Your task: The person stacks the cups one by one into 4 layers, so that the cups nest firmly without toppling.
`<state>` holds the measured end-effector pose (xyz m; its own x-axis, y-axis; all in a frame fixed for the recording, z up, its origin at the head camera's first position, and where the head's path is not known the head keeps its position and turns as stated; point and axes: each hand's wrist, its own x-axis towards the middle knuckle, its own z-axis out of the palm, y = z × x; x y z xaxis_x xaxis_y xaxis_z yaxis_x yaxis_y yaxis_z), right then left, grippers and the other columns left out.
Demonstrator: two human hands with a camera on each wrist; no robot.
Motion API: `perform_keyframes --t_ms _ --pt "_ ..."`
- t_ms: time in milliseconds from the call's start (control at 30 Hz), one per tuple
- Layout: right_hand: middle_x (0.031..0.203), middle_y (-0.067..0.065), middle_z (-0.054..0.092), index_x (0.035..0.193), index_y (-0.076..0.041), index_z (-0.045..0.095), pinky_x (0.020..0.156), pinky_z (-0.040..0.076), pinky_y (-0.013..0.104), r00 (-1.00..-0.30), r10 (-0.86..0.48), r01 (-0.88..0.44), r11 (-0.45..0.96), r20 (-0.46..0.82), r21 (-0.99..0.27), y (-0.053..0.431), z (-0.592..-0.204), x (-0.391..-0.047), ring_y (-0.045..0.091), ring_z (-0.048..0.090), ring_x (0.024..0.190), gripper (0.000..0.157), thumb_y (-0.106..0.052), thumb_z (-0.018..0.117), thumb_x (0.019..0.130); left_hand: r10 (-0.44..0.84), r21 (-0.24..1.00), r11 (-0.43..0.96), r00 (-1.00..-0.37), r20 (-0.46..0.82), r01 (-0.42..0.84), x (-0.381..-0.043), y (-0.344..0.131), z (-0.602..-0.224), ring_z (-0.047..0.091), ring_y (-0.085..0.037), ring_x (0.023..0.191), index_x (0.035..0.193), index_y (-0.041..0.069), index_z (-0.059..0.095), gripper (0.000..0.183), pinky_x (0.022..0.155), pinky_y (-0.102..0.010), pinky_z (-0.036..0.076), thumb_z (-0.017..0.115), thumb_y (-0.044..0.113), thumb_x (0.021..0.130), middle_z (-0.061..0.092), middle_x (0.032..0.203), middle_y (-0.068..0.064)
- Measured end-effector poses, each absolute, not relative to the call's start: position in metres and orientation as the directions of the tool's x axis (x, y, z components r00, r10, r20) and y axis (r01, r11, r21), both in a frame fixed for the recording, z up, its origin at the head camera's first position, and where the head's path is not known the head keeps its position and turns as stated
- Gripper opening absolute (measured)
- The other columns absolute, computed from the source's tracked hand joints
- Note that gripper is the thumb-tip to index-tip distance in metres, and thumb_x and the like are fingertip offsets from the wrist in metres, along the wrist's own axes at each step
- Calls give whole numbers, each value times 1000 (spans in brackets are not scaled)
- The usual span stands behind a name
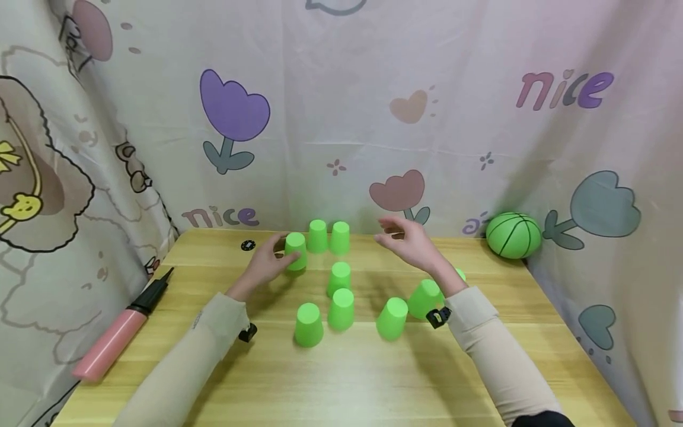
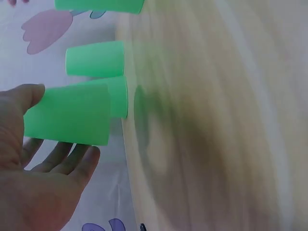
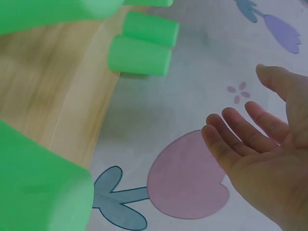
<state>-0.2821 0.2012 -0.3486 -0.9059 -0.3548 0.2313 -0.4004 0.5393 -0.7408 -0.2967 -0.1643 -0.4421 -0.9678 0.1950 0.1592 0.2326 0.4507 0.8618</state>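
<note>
My left hand (image 1: 269, 261) grips an upside-down green plastic cup (image 1: 296, 251) by its sides. In the left wrist view, the thumb is on one side of this cup (image 2: 70, 115) and the fingers on the other, and its rim looks slightly off the table. Just to its right, two more upturned cups (image 1: 340, 238) stand side by side at the back. My right hand (image 1: 408, 240) hovers over the table's back part, its fingers loosely bent and holding nothing. Other upturned cups stand in the middle, including a front one (image 1: 309, 325).
Near my right forearm stand more cups (image 1: 392, 319), one partly hidden behind the arm. A green ball (image 1: 513, 235) sits at the back right corner. A pink and black hand pump (image 1: 123, 332) lies along the left edge. A small black disc (image 1: 248, 245) lies at the back left.
</note>
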Motion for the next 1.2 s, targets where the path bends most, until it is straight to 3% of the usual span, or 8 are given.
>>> perform_keyframes --t_ms 300,700,1200 --pt "137 14 70 143 -7 62 110 56 47 -896 -330 -438 539 298 -719 216 -360 -241 32 67 127 50 -26 76 99 152 840 483 -968 200 249 -318 -166 -443 57 -48 136 158 3 40 64 111 -57 54 69 22 104 53 152 -27" --pt "134 12 71 142 -7 62 107 58 41 -916 -290 -390 488 277 -781 240 -386 -197 30 67 127 50 -23 78 97 116 846 491 -978 173 208 -335 -167 -446 51 -50 141 160 0 35 66 117 -61 47 66 21 106 49 154 -30" --pt "140 13 67 149 -6 55 109 56 39 -943 -285 -294 477 171 -828 244 -423 -176 33 64 132 70 -26 87 89 95 868 472 -988 125 155 -348 -165 -451 47 -49 144 161 1 35 67 121 -60 42 65 22 106 46 157 -30"
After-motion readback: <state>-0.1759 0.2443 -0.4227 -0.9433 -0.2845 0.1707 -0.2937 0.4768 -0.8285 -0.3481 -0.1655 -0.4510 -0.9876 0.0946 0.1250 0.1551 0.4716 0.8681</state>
